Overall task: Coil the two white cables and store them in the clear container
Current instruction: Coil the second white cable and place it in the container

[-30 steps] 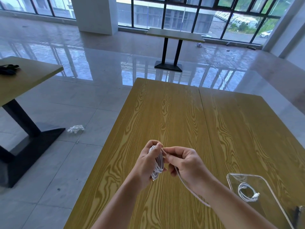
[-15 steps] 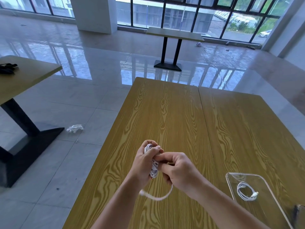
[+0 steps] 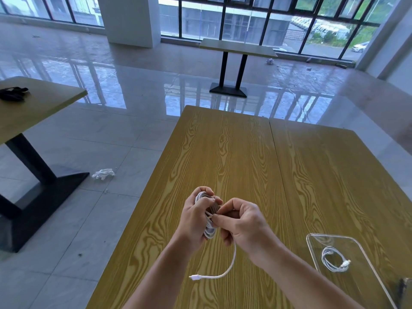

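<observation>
Above the near part of the wooden table [image 3: 234, 157], my left hand [image 3: 194, 219] grips a bundle of coiled white cable [image 3: 209, 230]. My right hand [image 3: 243, 224] pinches a strand of that same cable beside the bundle. The loose tail hangs below my hands and ends in a white plug [image 3: 195, 277] over the table. At the lower right stands the clear container [image 3: 312, 244]. A second white cable [image 3: 334, 260] lies coiled inside it.
The table's left edge runs close to my left arm, with tiled floor beyond it. A crumpled white scrap [image 3: 103, 173] lies on the floor. Another table [image 3: 33, 108] with a black item stands at left, a third far back. A dark object [image 3: 404, 288] sits at the bottom right.
The free tail has swung down and left under my hands, its plug now showing. My right hand has shifted to pinch a strand at the bundle, which my left hand keeps holding.
</observation>
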Motion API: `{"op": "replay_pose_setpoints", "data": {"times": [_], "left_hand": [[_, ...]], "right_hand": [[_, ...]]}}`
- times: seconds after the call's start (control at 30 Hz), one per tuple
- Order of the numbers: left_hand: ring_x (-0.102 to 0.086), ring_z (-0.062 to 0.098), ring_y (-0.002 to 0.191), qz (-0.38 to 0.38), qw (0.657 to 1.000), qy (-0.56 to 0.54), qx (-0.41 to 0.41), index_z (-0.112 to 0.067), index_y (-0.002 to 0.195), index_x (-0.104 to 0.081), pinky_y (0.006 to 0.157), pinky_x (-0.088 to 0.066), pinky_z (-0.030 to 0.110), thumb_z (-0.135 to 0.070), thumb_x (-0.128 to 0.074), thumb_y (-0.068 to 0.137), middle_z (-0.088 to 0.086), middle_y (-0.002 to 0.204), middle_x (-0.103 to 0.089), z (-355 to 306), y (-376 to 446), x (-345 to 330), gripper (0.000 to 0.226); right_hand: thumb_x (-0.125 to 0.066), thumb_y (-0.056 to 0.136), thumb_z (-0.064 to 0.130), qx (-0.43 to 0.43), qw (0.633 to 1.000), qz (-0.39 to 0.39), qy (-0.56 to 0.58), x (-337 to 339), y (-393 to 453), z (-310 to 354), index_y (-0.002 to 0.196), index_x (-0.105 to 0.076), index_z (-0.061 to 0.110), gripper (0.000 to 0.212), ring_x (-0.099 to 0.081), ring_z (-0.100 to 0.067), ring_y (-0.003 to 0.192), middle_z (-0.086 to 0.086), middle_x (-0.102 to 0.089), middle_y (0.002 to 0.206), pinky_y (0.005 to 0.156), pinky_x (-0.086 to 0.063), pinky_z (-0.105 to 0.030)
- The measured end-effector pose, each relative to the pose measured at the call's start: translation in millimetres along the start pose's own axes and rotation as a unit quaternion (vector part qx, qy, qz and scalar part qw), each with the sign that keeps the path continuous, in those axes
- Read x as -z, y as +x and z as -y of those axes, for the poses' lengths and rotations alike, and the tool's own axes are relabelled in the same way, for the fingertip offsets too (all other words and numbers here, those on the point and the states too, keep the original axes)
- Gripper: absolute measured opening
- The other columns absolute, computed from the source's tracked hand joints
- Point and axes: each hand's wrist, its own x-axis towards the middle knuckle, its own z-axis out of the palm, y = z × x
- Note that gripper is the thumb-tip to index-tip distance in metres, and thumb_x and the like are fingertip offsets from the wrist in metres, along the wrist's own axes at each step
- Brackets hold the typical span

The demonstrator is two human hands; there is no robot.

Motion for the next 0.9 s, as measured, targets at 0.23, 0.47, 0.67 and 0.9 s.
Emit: {"op": "replay_pose_setpoints", "data": {"times": [0.23,0.47,0.67,0.9], "left_hand": [[-0.064,0.024,0.065,-0.061,0.996,-0.050,-0.037,-0.018,0.080,-0.063,0.056,-0.053,0.037,-0.002,-0.049,0.077,0.010,0.075,-0.064,-7.2,3.9,4.3,0.021],[-0.064,0.025,0.064,-0.095,0.990,-0.088,-0.057,-0.015,0.088,-0.057,0.051,-0.051,0.037,0.003,-0.042,0.087,0.011,0.077,-0.065,-24.3,9.6,18.8,0.024],[-0.064,0.024,0.065,-0.053,0.993,-0.105,-0.032,-0.018,0.086,-0.058,0.049,-0.050,0.035,-0.001,-0.043,0.087,0.009,0.078,-0.065,-26.1,9.1,15.2,0.023],[-0.066,0.029,0.070,0.018,1.000,-0.019,-0.011,-0.017,0.084,-0.061,0.056,-0.054,0.040,-0.005,-0.051,0.075,0.014,0.082,-0.065,-24.0,4.8,10.7,0.018]], "right_hand": [[-0.068,0.091,0.006,-0.027,0.995,0.083,-0.053,8.4,-7.1,3.4,0.084,-0.077,0.011,0.012,-0.058,-0.016,0.048,-0.011,-0.072,0.071,0.043,-0.048,-0.025],[-0.070,0.093,0.028,-0.153,0.927,0.205,-0.273,41.8,-11.0,-4.1,0.087,-0.080,0.023,0.013,-0.062,-0.009,0.053,0.001,-0.075,0.072,0.050,-0.052,-0.022],[-0.066,0.094,0.030,-0.195,0.868,0.177,-0.420,65.2,4.0,-4.9,0.083,-0.078,0.024,0.017,-0.065,-0.008,0.054,0.005,-0.073,0.067,0.056,-0.058,-0.024],[-0.062,0.096,0.019,-0.114,0.916,0.013,-0.385,69.6,16.8,-7.1,0.079,-0.074,0.017,0.021,-0.063,-0.011,0.047,0.001,-0.068,0.057,0.047,-0.052,-0.022]]}}
